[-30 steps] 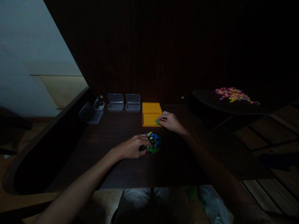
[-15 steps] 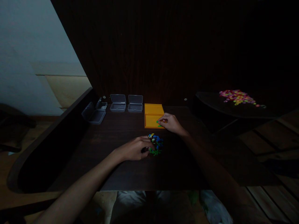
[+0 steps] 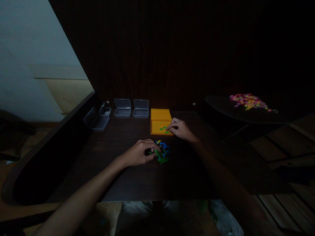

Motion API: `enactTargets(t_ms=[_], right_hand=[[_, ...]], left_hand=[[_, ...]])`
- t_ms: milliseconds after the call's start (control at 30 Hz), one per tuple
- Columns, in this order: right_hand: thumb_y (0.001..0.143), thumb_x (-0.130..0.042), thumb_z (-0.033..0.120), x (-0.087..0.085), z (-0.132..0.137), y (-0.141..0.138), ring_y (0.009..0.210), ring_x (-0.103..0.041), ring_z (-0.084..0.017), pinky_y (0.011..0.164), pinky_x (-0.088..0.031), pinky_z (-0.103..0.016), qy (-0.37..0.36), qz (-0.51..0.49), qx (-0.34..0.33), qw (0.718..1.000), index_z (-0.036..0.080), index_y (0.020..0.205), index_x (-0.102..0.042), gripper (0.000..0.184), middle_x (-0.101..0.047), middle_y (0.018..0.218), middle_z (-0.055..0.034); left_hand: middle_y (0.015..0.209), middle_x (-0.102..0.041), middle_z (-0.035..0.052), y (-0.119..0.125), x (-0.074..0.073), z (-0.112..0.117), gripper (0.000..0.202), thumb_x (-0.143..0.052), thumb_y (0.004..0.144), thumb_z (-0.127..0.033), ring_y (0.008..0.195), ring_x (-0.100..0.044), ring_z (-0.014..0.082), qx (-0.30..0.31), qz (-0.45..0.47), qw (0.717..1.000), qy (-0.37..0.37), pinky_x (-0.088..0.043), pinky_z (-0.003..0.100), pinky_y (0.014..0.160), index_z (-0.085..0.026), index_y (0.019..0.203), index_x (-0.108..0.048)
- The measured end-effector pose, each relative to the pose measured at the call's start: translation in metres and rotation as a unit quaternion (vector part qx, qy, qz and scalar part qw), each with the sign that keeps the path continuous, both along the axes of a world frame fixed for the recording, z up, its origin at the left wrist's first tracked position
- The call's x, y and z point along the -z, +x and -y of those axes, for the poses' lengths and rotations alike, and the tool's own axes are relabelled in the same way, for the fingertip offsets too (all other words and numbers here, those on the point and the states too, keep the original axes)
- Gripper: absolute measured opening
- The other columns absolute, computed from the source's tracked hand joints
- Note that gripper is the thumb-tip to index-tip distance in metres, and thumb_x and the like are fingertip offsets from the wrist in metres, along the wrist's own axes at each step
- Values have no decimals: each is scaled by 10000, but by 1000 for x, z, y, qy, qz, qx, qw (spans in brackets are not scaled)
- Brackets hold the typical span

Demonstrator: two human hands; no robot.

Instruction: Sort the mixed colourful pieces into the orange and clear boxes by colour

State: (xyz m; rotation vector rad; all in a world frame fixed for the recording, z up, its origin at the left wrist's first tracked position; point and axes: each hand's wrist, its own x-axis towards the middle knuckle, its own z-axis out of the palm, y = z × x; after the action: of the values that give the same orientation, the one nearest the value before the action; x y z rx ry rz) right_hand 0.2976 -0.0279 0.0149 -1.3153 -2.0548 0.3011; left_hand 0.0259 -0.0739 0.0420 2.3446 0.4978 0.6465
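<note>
- Dark, dim surface [image 3: 118, 183]; at left, clear boxes [image 3: 122, 113] stand open.
- Left hand [image 3: 137, 154]: fingers curled at the mixed pile [image 3: 164, 154], where most pieces lie, seemingly left to do; cannot tell if pinching.
- Open yellow box [image 3: 155, 126]: only a few green pieces [image 3: 161, 128] inside.
- Right hand [image 3: 181, 129] over its right edge; fingers' grip unclear.

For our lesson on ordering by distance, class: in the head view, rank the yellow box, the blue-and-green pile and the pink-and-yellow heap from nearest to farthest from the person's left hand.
From the left hand:
1. Blue-and-green pile: immediately to its right.
2. Yellow box: open, beyond the pile.
3. Pink-and-yellow heap: far off to the right.
</note>
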Motion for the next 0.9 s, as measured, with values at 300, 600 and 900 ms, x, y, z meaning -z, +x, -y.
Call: enactTargets(t_ms=[300, 600, 900], right_hand=[[827, -580, 151, 2, 10, -2, 741, -556, -162, 671, -417, -277, -7, 85, 19, 996, 207, 853, -793, 222, -583, 812, -38], [764, -624, 179, -2, 15, 0, 746, -567, -164, 674, -436, -271, -4, 88, 7, 996, 206, 849, -777, 178, -586, 820, -30], [810, -496, 100, -7, 18, -12, 730, -556, -161, 677, -434, -278, 7, -1, 11, 1000, 175, 888, -760, 285, -594, 793, -39]], left_hand=[[825, -691, 29, 1, 2, -3, 122, -619, 845, -185, 720, -612, 115, -79, 50, 996, -3, -487, 222, 704, -160, 934, -699], [848, -708, 41, 0, 4, -7, 125, -637, 822, -184, 721, -628, 123, -125, 75, 989, -7, -505, 238, 709, -153, 923, -703], [814, -676, 30, 1, 9, -12, 154, -664, 806, -208, 667, -600, 104, -164, 128, 976, -63, -500, 211, 650, -142, 940, -701]])
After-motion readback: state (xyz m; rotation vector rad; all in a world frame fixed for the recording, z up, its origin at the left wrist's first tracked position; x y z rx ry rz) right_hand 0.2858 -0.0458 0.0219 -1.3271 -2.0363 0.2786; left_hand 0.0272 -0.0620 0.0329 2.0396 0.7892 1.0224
